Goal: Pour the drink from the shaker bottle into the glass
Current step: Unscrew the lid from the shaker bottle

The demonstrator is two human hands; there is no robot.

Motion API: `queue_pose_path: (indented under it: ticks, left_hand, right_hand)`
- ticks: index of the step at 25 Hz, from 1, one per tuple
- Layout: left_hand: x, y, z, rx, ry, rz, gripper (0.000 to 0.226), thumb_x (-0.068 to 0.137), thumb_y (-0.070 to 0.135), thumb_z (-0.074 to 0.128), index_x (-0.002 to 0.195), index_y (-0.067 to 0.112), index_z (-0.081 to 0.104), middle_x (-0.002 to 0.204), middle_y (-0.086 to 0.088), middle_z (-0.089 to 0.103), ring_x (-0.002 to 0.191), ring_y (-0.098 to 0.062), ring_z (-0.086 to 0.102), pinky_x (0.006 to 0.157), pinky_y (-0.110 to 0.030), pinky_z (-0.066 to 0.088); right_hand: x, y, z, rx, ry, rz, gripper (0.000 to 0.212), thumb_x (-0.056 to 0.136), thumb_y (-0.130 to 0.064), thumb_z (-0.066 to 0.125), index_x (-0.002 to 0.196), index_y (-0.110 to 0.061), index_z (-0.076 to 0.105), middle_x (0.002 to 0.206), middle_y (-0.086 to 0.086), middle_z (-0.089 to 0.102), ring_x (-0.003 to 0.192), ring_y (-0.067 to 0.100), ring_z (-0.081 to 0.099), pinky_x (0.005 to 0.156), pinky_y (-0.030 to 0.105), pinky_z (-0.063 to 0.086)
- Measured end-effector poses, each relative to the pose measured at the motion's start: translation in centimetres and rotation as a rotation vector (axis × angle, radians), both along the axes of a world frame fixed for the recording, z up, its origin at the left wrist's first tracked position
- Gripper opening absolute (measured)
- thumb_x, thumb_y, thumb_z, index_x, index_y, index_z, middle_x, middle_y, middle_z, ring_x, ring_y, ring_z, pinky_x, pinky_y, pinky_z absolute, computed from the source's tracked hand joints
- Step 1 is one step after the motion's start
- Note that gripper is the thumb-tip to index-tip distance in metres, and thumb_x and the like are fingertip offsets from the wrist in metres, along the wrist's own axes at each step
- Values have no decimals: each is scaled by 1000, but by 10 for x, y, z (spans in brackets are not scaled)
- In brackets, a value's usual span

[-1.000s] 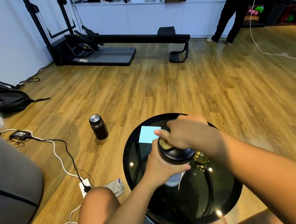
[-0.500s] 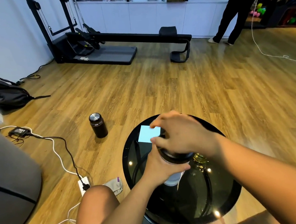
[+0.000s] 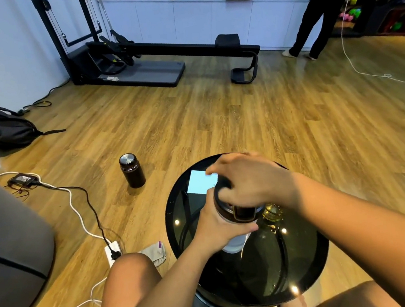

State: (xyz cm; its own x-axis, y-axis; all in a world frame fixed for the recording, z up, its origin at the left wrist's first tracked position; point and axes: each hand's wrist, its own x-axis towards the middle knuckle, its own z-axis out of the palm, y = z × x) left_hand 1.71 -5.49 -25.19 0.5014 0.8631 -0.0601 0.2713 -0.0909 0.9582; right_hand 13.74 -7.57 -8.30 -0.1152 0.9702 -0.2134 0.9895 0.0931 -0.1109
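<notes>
A: Entry, head view. Where is the shaker bottle [image 3: 231, 225]?

B: Upright over the round black glass table [image 3: 308, 262], roughly at its centre. Whether its base rests on the top or hangs just above it, I cannot tell.

A: Left hand [image 3: 219, 229]?

B: Wrapped around the bottle's pale body just below the dark lid [image 3: 237, 211]. Fingers closed on it, thumb towards the wearer.

A: Right hand [image 3: 247, 181]?

B: Clamped over the top of the lid, fingers curled around its rim. The image is blurred at the fingertips.

A: The glass [image 3: 273, 217]?

B: 1 clear glass stands on the table just right of the bottle, partly hidden behind the right wrist. It shows a yellowish tint; contents cannot be judged.

A: Other items?

B: 1 pale blue square card [image 3: 199, 185] lies on the far side of the table. 1 dark flask [image 3: 132, 170] stands on the wooden floor [image 3: 217, 116], well to the left.
</notes>
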Motion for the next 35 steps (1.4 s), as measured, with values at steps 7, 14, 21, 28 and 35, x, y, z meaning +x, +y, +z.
queue_pose_path:
  ticks: [7, 14, 21, 28, 35]
  left_hand:
    - [0, 0, 1, 6, -31, 14, 90, 49, 40, 101, 109, 68, 40, 113, 23, 72, 107, 9, 69, 82, -11, 55]
    - [-1, -2, 4, -20, -40, -10, 97, 50, 36, 102, 126, 49, 43, 115, 18, 73, 110, 11, 68, 93, -15, 56]
    - [0, -2, 4, -15, -23, 14, 94, 55, 26, 104, 124, 44, 44, 121, 13, 70, 114, -1, 68, 88, -13, 54]
    - [0, -1, 2, -5, -43, -43, 85, 58, 27, 101, 132, 21, 60, 120, 20, 73, 116, 2, 68, 98, -23, 56]
    - [0, -1, -1, -55, -44, 0, 95, 47, 45, 100, 128, 39, 51, 118, 13, 75, 110, 4, 70, 94, -21, 58]
  right_hand:
    - [4, 4, -7, -110, 8, -9, 68, 86, -42, 58, 149, -41, 32, 122, 3, 61, 111, 26, 58, 90, 41, 49]
    - [2, 1, -5, -59, 228, -24, 75, 78, -64, 55, 147, -43, 34, 136, -4, 58, 127, 22, 53, 108, 46, 37]
    - [3, 14, -2, -327, 27, -298, 66, 84, -61, 48, 144, -33, 41, 137, 11, 51, 111, 31, 54, 82, 38, 44]
    - [-15, -8, -12, -100, 72, 124, 35, 78, -50, 56, 109, -40, 66, 120, -6, 63, 121, 21, 49, 107, 50, 32]
    - [-16, 2, -5, -258, -278, -313, 92, 84, -84, 11, 149, -25, 40, 142, 11, 55, 128, 34, 52, 93, 47, 44]
